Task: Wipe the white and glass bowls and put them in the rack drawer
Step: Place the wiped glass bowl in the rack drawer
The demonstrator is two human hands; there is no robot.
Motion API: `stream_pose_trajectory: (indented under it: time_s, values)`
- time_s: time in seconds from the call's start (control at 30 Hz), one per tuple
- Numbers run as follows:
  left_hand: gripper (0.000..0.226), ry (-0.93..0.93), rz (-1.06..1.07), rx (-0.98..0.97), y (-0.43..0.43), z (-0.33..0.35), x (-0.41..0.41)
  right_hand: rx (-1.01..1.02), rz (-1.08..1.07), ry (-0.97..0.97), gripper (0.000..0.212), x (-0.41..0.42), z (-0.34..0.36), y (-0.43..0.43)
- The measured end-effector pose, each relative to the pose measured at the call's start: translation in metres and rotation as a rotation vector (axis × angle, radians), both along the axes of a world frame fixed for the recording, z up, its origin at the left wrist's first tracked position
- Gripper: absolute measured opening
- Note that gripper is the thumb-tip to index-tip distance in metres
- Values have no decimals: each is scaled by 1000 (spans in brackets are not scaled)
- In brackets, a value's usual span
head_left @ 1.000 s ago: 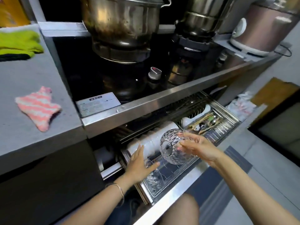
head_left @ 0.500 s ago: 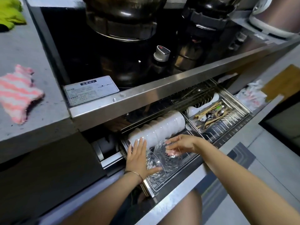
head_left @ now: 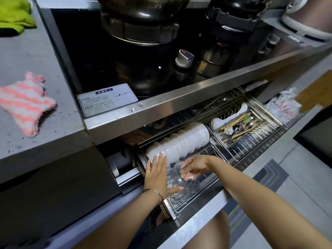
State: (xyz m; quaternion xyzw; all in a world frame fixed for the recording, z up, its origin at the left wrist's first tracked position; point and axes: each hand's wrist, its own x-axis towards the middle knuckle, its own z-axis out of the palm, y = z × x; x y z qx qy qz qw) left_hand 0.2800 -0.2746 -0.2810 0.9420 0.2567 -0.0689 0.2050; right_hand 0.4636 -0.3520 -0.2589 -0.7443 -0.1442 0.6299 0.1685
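Note:
The steel rack drawer (head_left: pixel 258 151) is pulled out below the stove. A row of white bowls (head_left: pixel 181 142) lies on edge along its back left. In front of them, patterned glass bowls (head_left: pixel 181 187) stand on edge in the wire rack. My right hand (head_left: pixel 195 165) pinches the rim of the rightmost glass bowl. My left hand (head_left: pixel 159 174) lies flat with fingers spread against the left side of the glass bowls, its thumb under them.
A cutlery tray (head_left: pixel 242 128) with chopsticks and spoons fills the drawer's right side. A pink striped cloth (head_left: pixel 27 103) and a green cloth (head_left: pixel 14 17) lie on the grey counter. Pots sit on the black stove (head_left: pixel 147 51). My knee (head_left: pixel 210 232) is under the drawer front.
The glass bowl has come down from mid-air into the rack beside the other glass bowl. My left hand has moved against them. The view has shifted closer.

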Motion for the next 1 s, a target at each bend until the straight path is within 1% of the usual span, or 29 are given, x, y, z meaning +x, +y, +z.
stream_pose_trajectory:
  time_s: [0.1,0.23,0.37,0.43,0.47,0.5,0.57,0.67,0.73,0.77,0.83,0.93,1.0]
  values:
    - [123,4,-3,-3,-1,-1,0,-10,40,-12,6,-1,-1,0]
    - [123,5,-3,-24,-1,-2,-1,10,27,-25,9,-2,3,0]
    - [121,19,-14,-54,1,0,-1,15,91,-156,24,-3,5,-1]
    - [119,9,-22,-99,4,1,-1,59,113,-244,30,-3,13,-2]
    - [117,-1,-26,-130,6,3,-2,93,109,-289,30,-1,16,-4]
    - [116,-11,-29,-158,9,6,-3,144,86,-333,28,1,20,-7]
    - [110,-28,-32,-200,15,15,-7,239,-4,-404,32,5,29,-13]
    - [87,-73,-34,-222,23,35,-12,323,-21,-458,32,-1,55,-24]
    - [67,-148,-37,-223,24,57,-15,409,-62,-452,29,-12,77,-32]
    - [58,-197,-52,-217,23,70,-16,473,-79,-486,26,-19,90,-34]
    - [46,-311,-106,-175,20,103,-22,588,-112,-614,18,-33,115,-40]
    - [37,-529,-210,-85,19,159,-40,769,-208,-752,14,-58,154,-42]
    - [42,-653,-279,-4,25,192,-55,897,-243,-786,14,-73,179,-38]
